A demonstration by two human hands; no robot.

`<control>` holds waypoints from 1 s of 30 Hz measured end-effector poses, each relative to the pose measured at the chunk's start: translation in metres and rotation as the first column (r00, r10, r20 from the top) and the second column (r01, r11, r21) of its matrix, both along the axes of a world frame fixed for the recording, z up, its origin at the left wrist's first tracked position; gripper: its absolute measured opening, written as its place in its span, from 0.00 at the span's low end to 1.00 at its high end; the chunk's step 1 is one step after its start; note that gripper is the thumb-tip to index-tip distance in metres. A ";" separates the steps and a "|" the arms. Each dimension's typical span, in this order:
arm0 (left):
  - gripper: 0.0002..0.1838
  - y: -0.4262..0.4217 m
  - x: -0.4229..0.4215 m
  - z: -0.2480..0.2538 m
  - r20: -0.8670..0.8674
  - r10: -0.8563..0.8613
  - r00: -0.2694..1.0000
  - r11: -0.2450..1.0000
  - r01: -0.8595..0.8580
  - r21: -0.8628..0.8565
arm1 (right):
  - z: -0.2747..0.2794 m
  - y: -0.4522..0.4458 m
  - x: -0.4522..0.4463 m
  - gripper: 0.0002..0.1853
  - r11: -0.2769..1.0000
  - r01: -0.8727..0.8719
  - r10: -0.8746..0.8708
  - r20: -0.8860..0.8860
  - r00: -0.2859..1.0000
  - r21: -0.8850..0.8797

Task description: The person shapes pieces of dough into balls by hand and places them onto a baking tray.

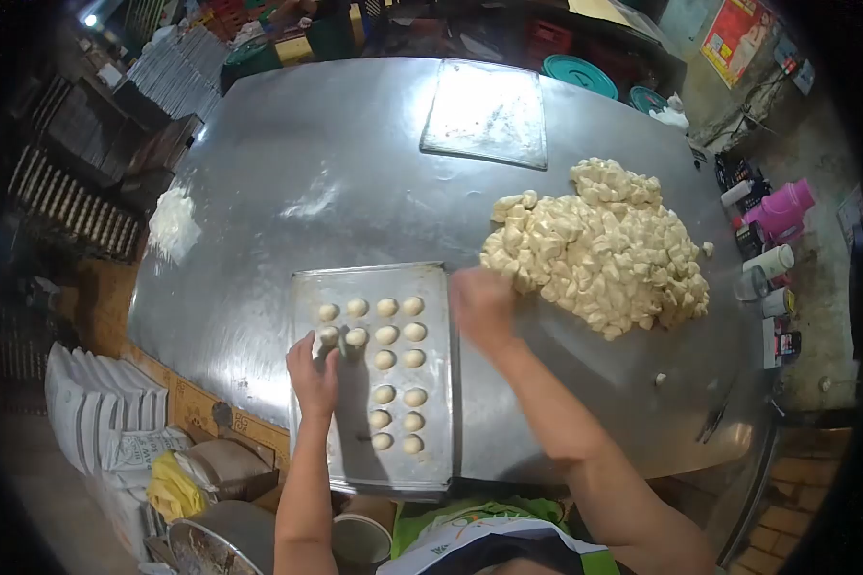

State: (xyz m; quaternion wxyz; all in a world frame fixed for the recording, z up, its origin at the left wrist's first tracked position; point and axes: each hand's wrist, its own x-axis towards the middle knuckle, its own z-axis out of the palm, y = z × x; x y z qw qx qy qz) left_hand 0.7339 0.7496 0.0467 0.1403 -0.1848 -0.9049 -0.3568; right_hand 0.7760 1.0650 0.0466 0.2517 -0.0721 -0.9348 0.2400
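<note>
A metal baking tray (350, 281) lies at the near side of the table, bearing rows of round dough balls (386, 334). My left hand (313, 381) is over the tray's left side, thumb and fingers apart, its fingertips close to a dough ball (329, 335) at the left end of a row. Just past the tray's right edge is my right hand (485, 305), smeared by motion, so its fingers and anything under them cannot be made out. To its right rises a big heap of cut dough pieces (594, 249).
Another flat metal tray (484, 110) lies at the table's far side. White flour (174, 225) is spread at the left edge. One small dough scrap (660, 379) sits at the right. Stacked sacks (105, 393) stand left of the table; jars and a pink jug (784, 211) line the right.
</note>
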 end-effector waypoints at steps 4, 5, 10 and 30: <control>0.15 0.089 0.016 0.023 -0.067 -0.104 0.992 0.994 0.107 0.035 | -0.026 0.094 0.015 0.14 0.942 0.291 -0.305 0.067 0.950 0.166; 0.14 0.121 0.012 0.023 -0.093 -0.182 0.979 0.981 0.188 0.058 | -0.027 0.105 0.020 0.14 0.941 0.300 -0.312 0.059 0.948 0.159; 0.13 0.271 -0.016 0.001 -0.041 -0.423 0.905 0.905 0.425 0.027 | 0.026 0.120 0.098 0.12 0.875 0.000 -0.039 -0.070 0.997 -0.485; 0.17 0.268 0.164 -0.063 0.029 -0.659 0.751 0.709 0.634 -0.309 | -0.055 0.117 0.291 0.07 0.831 0.543 -0.556 0.183 0.810 0.120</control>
